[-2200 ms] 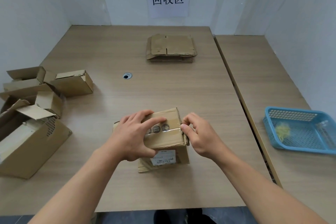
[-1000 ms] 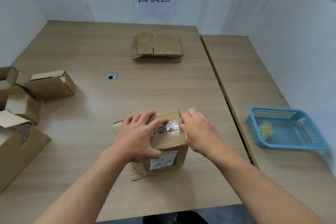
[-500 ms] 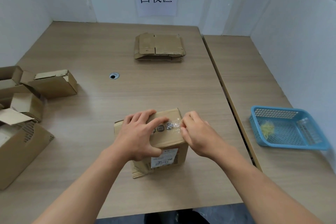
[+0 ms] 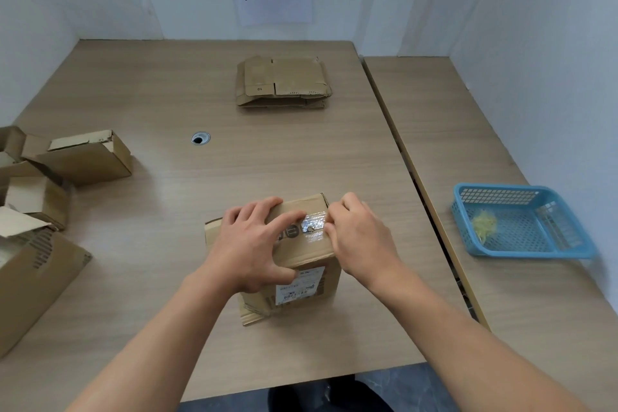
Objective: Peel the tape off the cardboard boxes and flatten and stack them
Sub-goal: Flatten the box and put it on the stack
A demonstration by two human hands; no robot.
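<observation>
A small closed cardboard box (image 4: 301, 284) stands near the table's front edge, with a white label on its near face. Clear shiny tape (image 4: 313, 226) runs across its top. My left hand (image 4: 254, 244) grips the box's top left part, thumb on the near face and fingers over the top. My right hand (image 4: 359, 237) is at the top right edge, its fingertips pinching the tape. A stack of flattened boxes (image 4: 282, 82) lies at the back of the table.
Several opened cardboard boxes (image 4: 83, 157) crowd the table's left side, the largest box (image 4: 33, 278) at the front left. A blue plastic basket (image 4: 521, 221) with a yellowish wad sits on the right-hand table. A cable hole (image 4: 200, 138) is in the tabletop.
My right hand's fingers have worked at the tape on the box's right top edge, and the tape looks wrinkled and partly lifted. My left hand keeps its hold on the box.
</observation>
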